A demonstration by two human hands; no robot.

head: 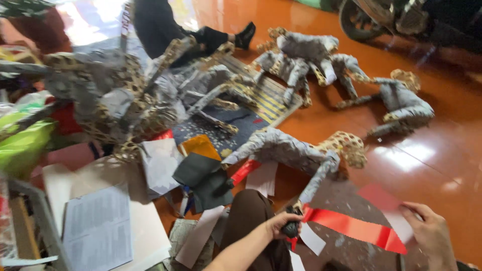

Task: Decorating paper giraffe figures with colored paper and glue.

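Note:
A long strip of shiny red paper [351,226] lies across a dark speckled sheet on the floor in front of me. My left hand [283,225] is closed around a small black tool, and its tip meets the strip's left end. My right hand [429,233] presses the strip's right end down with its fingertips. Just beyond lies a paper animal figure [296,150], wrapped in grey newsprint with a leopard-spotted head. My knee in brown trousers [248,211] is beside the left hand.
Several more grey and leopard-spotted animal figures [306,57] lie on the glossy orange floor [432,160] and pile up at left [115,95]. Loose paper sheets [100,226], black and orange scraps, a person's black-clad leg [165,25], and a motorbike wheel [359,22] surround them.

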